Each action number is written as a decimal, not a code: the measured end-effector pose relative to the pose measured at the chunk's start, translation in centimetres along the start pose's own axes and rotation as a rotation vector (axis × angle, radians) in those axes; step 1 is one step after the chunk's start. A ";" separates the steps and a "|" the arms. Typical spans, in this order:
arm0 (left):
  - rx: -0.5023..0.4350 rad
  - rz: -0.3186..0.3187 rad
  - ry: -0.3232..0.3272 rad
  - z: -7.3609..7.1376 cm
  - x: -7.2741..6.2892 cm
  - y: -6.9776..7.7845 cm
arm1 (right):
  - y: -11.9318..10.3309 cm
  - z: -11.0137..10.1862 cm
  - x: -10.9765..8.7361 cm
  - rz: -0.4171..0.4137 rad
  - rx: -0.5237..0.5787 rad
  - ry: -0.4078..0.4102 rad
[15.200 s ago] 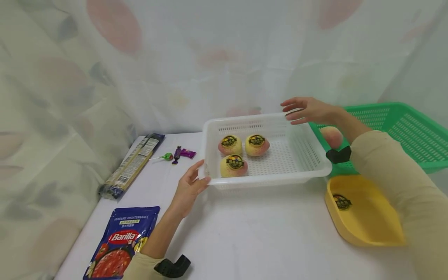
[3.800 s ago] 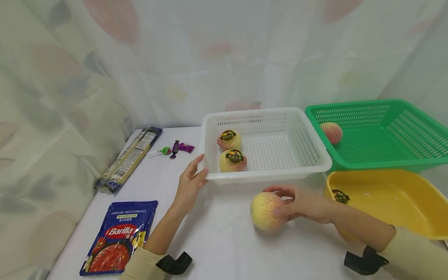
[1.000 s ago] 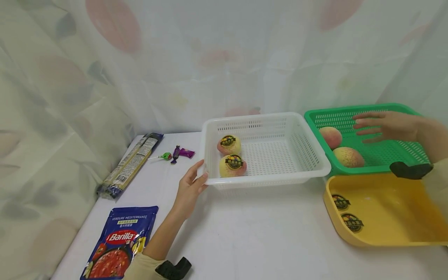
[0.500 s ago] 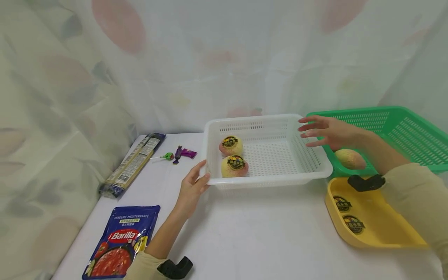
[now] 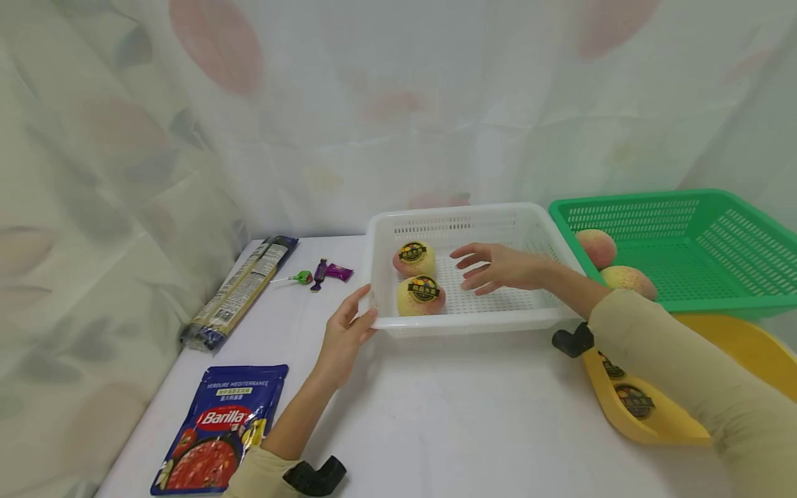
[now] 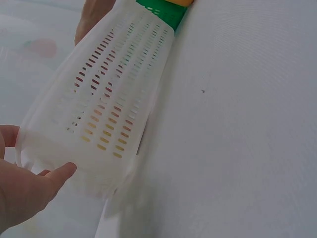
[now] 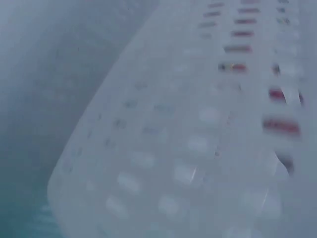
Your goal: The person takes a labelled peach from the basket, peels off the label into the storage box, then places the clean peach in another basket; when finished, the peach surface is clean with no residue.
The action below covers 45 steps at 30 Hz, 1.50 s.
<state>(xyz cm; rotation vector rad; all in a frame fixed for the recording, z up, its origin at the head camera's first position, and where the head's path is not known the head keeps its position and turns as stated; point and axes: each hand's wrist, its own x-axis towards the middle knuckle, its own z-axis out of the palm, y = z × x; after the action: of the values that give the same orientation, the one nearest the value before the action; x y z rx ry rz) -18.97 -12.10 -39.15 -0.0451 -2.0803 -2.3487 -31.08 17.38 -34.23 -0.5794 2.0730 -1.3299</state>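
My left hand pinches the left front corner of the white plastic basket; in the left wrist view its thumb presses the outer wall. Inside that basket are two peaches, one behind and one in front, each with a black label. My right hand hovers over the basket floor with loosely bent fingers, just right of the peaches, holding nothing. Two unlabelled peaches, one behind and one in front, sit in the green basket. The right wrist view shows only blurred basket wall.
A yellow bin stands before the green basket, two black labels on its side, partly behind my right sleeve. At left lie a Barilla sauce pouch, a long pasta packet, a lollipop and two purple-wrapped candies.
My right hand has moved left from the green basket to the white one. Since the oldest frame, one peach has gone from white to green basket, and a second label is on the yellow bin.
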 end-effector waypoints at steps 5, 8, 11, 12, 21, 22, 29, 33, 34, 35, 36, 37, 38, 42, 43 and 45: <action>0.013 0.002 0.006 0.1 0.0 -0.1 | -0.4 2.2 2.0 0.041 -0.023 -0.011; 0.023 0.008 0.004 0.1 0.0 0.0 | -0.5 3.2 3.0 0.056 -0.024 -0.022; 0.020 0.008 0.005 0.1 0.0 0.0 | -0.4 4.0 3.7 0.064 -0.045 -0.023; 0.018 0.010 0.004 0.1 -0.1 0.0 | -0.5 4.3 3.9 0.064 -0.054 -0.021; 0.009 0.009 0.003 0.3 0.0 0.1 | -0.3 5.5 4.8 -0.049 -0.209 0.009; 0.009 0.009 0.003 0.3 0.0 0.1 | -0.4 5.6 4.8 -0.066 -0.228 0.018; 0.004 0.016 0.004 0.3 -0.1 0.0 | -0.3 5.9 5.2 -0.107 -0.282 0.065; 0.001 0.012 0.005 0.3 -0.2 0.0 | -0.4 5.6 5.0 -0.109 -0.270 0.068; 0.002 0.010 0.004 0.3 -0.2 0.0 | -0.5 5.4 4.9 -0.107 -0.257 0.068; 0.003 0.011 0.003 0.3 -0.2 0.0 | -0.7 5.3 4.7 -0.109 -0.242 0.065; 0.002 0.012 0.002 0.3 -0.2 0.0 | -0.9 5.0 4.5 -0.114 -0.222 0.062; 0.000 0.013 0.000 0.3 -0.2 0.0 | -1.2 4.8 4.3 -0.116 -0.209 0.063; -0.006 0.016 -0.003 0.2 -0.2 0.0 | -1.7 4.5 4.0 -0.114 -0.193 0.066; -0.010 0.029 -0.016 0.2 -0.2 0.1 | -4.0 3.4 2.4 -0.112 -0.163 0.083; -0.010 0.030 -0.018 0.2 -0.2 0.1 | -4.6 3.2 1.9 -0.109 -0.167 0.092; -0.005 0.029 -0.020 0.2 -0.1 0.1 | -5.7 2.7 0.7 -0.128 -0.166 0.100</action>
<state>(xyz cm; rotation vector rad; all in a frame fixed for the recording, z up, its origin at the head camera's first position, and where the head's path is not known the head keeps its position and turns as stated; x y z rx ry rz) -18.84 -11.90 -39.03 -0.0984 -2.0684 -2.3465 -29.50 12.86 -30.05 -0.7416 2.2762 -1.2889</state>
